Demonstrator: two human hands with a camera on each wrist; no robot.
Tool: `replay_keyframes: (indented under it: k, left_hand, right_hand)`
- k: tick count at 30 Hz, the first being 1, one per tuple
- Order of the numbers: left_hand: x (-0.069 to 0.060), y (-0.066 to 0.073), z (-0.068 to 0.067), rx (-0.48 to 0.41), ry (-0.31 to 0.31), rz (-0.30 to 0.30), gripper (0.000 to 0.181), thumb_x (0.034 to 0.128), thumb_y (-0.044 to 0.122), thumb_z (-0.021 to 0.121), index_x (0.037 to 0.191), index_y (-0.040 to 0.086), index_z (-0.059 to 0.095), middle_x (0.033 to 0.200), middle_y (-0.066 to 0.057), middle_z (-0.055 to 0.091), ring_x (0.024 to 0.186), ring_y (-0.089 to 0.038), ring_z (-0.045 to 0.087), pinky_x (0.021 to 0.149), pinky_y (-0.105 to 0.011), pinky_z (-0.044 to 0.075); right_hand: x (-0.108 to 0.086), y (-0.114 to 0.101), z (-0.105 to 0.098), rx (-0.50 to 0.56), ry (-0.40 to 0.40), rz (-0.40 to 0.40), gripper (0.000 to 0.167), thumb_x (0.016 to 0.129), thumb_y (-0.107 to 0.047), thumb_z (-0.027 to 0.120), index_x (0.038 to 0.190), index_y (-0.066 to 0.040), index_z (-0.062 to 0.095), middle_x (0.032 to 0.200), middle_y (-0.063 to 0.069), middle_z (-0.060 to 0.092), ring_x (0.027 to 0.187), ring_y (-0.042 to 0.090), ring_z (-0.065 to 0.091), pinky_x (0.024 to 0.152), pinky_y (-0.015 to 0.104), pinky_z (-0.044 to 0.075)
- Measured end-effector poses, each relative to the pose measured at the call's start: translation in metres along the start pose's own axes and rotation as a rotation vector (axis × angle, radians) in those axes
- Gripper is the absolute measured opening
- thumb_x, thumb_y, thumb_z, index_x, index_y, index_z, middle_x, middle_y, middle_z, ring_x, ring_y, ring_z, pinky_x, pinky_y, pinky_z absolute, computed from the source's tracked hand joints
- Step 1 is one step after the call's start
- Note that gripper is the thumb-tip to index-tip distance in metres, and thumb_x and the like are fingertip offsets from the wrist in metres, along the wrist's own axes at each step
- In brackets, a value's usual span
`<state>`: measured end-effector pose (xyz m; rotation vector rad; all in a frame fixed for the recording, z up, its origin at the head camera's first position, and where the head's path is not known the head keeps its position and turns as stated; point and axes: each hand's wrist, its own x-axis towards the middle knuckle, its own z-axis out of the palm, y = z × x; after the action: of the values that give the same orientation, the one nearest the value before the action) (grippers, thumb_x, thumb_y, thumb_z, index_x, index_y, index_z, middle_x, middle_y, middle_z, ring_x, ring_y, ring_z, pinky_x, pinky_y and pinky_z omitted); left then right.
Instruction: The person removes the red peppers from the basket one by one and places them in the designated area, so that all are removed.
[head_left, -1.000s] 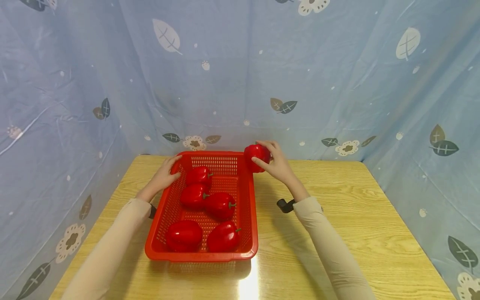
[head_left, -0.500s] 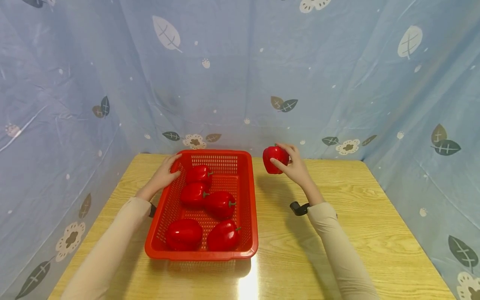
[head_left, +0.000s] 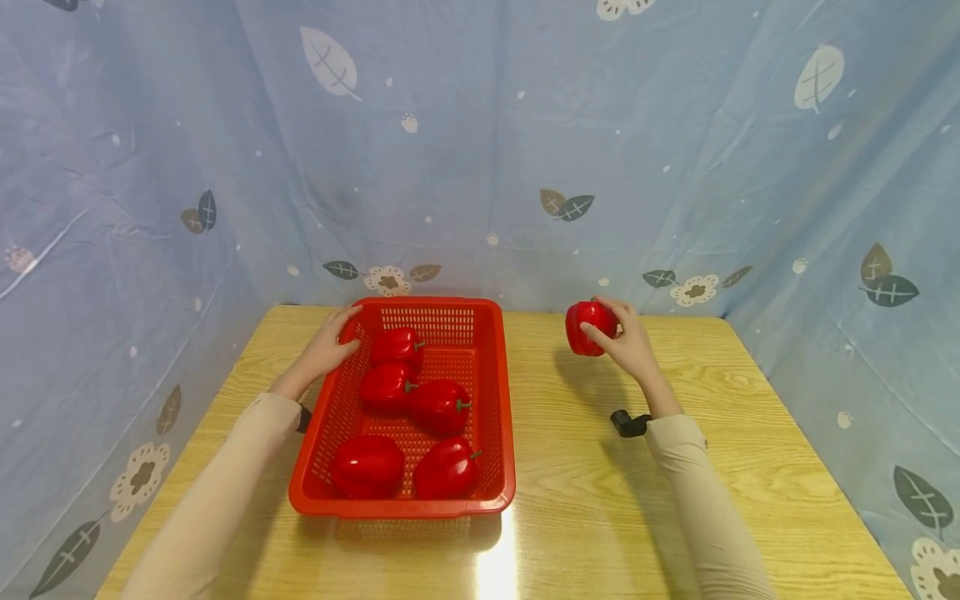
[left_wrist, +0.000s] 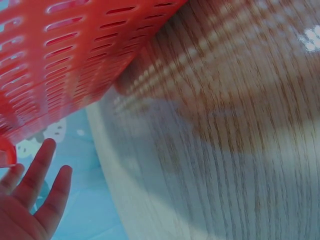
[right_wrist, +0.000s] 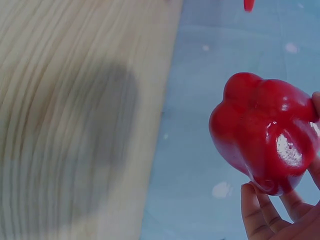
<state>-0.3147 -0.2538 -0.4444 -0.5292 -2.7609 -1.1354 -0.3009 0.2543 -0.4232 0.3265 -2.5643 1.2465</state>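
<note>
A red bell pepper [head_left: 591,328] is held by my right hand [head_left: 628,343] above the back of the table, to the right of the red basket [head_left: 507,417]. The right wrist view shows the glossy pepper [right_wrist: 265,130] with the fingers of the hand [right_wrist: 290,220] round it, and its shadow falls on the wood. My left hand [head_left: 322,350] rests at the basket's back left rim. In the left wrist view, fingers of that hand [left_wrist: 35,195] stretch out straight beside the slotted basket wall [left_wrist: 75,55]. Several red peppers [head_left: 441,407] with green stems lie inside the basket.
The wooden table [head_left: 555,500] extends right of the basket and in front of it. A blue curtain [head_left: 450,167] with leaves and flowers hangs behind the table and along both sides. A black wrist mount [head_left: 630,423] sticks out from the right sleeve.
My right hand has carried the pepper from above the basket's back right corner rightward, away from the basket and a little lower in the latest view. The left hand has stayed at the rim.
</note>
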Motion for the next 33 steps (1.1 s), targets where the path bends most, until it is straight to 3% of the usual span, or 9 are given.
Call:
replay_keyframes:
  k: [18, 33]
  left_hand:
    - [-0.001, -0.001, 0.001, -0.007, 0.022, 0.008, 0.063, 0.0828, 0.000, 0.055, 0.141, -0.002, 0.031, 0.146, -0.030, 0.022, 0.132, -0.046, 0.023, 0.105, -0.059, 0.024]
    - [-0.001, 0.001, 0.000, -0.018, 0.004, -0.022, 0.062, 0.0853, 0.000, 0.053, 0.143, 0.000, 0.029, 0.147, -0.028, 0.019, 0.133, -0.047, 0.021, 0.104, -0.060, 0.024]
  right_hand:
    - [-0.015, 0.037, -0.021, -0.084, 0.021, 0.058, 0.061, 0.087, -0.030, 0.063, 0.139, -0.008, 0.041, 0.134, 0.025, 0.037, 0.118, 0.044, 0.040, 0.088, 0.061, 0.042]
    - [-0.030, 0.056, -0.038, -0.156, 0.052, 0.144, 0.061, 0.087, -0.031, 0.063, 0.136, -0.002, 0.043, 0.132, 0.031, 0.034, 0.118, 0.049, 0.039, 0.092, 0.063, 0.038]
